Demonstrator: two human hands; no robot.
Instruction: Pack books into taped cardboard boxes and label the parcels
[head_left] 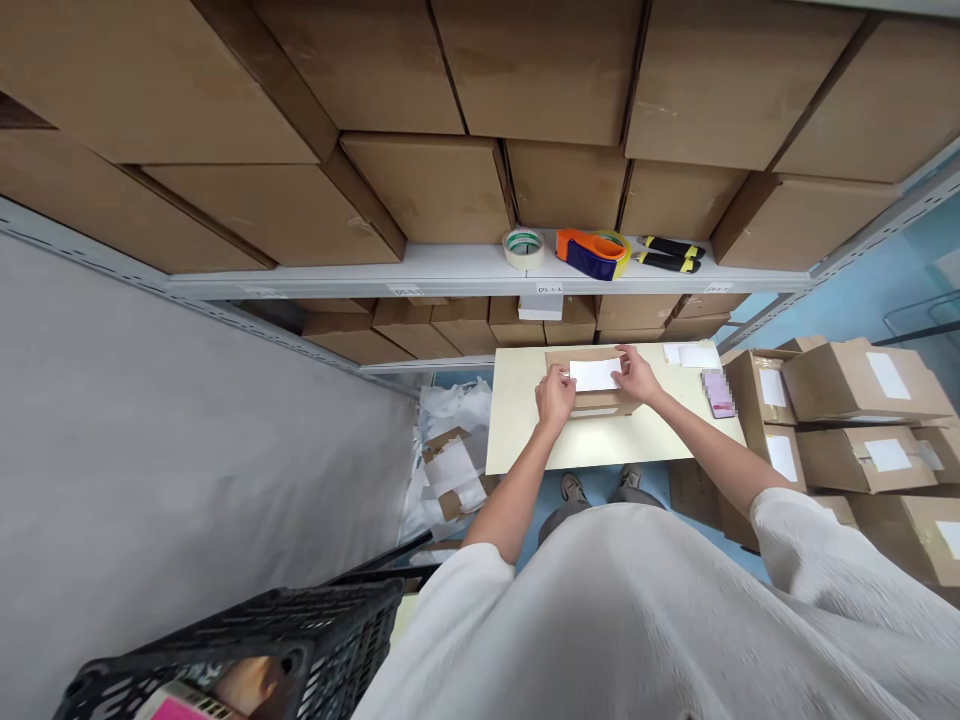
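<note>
A small cardboard box (626, 399) sits on the cream table (517, 428) in front of me. Over its top is a blank white label (595, 375); whether it lies flat or hovers slightly, I cannot tell. My left hand (556, 398) pinches the label's left end with thumb and fingers, by the box's left side. At the opposite end, my right hand (637, 377) grips the label's right edge, its fingers over the box's far right corner. A second white strip (594, 412) shows on the near side of the box.
White slips (697, 355) and a pixelated phone-like item (718, 393) lie at the table's right. The shelf ahead holds a tape roll (523, 248), a tape dispenser (592, 252) and utility knives (670, 254). Labelled cartons (862, 385) stack rightward; a black crate (345, 640) stands lower left.
</note>
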